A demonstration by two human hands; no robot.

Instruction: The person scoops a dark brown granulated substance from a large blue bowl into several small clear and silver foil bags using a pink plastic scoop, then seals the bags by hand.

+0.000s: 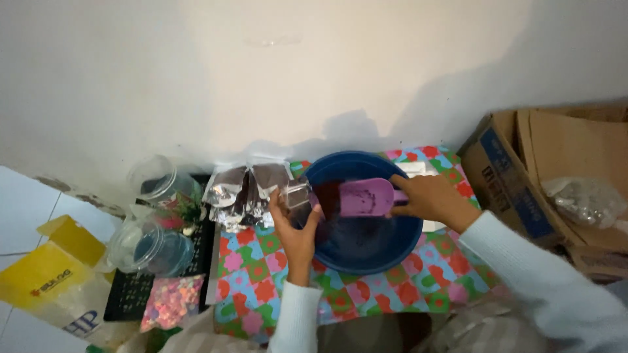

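The work surface is a low table covered with a patterned cloth of red, green, pink and blue squares, set hard against a plain white wall. White floor tiles show at the left edge.

A blue basin sits on the cloth near the wall, holding dark material in its bottom. The person's right hand reaches in from the right in a white sleeve, fingers closed round the handle of a purple scoop, which is held level over the basin. The left hand comes up from below, fingers curled around a small clear pouch held at the basin's left rim, just beside the scoop's front edge.

Immediately left of the basin, a pile of silver and clear pouches lies on the cloth, touching the left hand's pouch. Further left, a dark perforated tray carries two clear plastic jars, some green and red trimmings and a packet of pink sequins. A yellow plastic bag lies on the floor at far left.

To the right, an open cardboard box stands close against the table edge, with a crumpled clear bag inside it. Nothing lies between the hands and the basin.
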